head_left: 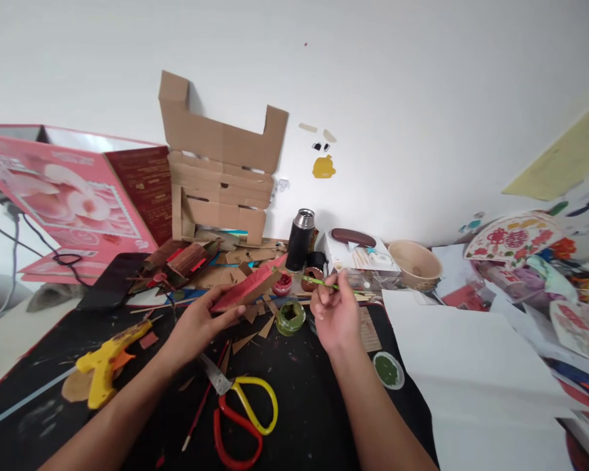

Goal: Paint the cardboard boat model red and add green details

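A black work mat (pixel 299 418) is spread beneath both hands, and a notched cardboard structure (pixel 220 173) is propped against the wall beyond the left hand. A red-painted cardboard piece (pixel 248 288) is held in the left hand (pixel 199 324), pinched at its near edge and raised above the mat, with its far tip towards the paint pots. It is judged light and fairly stiff but easily creased, with paint that may smear if wet; the bare edges seem the safest grip. A thin green-handled brush (pixel 319 282) is gripped in the closed fingers of the right hand (pixel 334 314).

Ahead of the right hand stands a black flask (pixel 300 240), capped, contents unseen; further right, a tan bowl (pixel 415 263) appears empty. Between the hands sits an open pot of green paint (pixel 290 317), with a pot of red paint (pixel 282 284) just beyond it. By the right wrist lies a lid smeared green (pixel 387 370). Scissors (pixel 243 409) lie between the forearms; a yellow glue gun (pixel 108 361) is left of the left arm.
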Motion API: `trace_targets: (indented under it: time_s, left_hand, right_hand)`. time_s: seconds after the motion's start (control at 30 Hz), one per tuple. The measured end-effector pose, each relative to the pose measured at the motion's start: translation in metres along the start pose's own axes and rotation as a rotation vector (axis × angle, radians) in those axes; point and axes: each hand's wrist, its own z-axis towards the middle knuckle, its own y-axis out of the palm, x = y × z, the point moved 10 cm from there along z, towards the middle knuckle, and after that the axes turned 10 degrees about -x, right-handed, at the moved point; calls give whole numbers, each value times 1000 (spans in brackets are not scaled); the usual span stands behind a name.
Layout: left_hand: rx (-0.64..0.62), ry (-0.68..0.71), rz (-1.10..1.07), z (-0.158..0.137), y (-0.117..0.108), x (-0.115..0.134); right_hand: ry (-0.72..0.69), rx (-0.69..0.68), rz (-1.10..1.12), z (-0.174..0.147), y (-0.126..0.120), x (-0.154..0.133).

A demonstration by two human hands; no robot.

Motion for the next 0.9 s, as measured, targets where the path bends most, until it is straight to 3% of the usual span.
trace_targets:
  time_s: [0.2, 0.53, 0.9]
  left_hand:
    - [105, -57, -94, -4, -5, -29]
    - [145, -77, -87, -13, -19, -23]
    - [29, -53, -184, -13, 1, -28]
  right_hand:
    - [-23, 10, -100, -8, 0, 8]
    - [-76, -53, -306, -21, 2, -1]
    - [-111, -171, -367, -33, 23, 5]
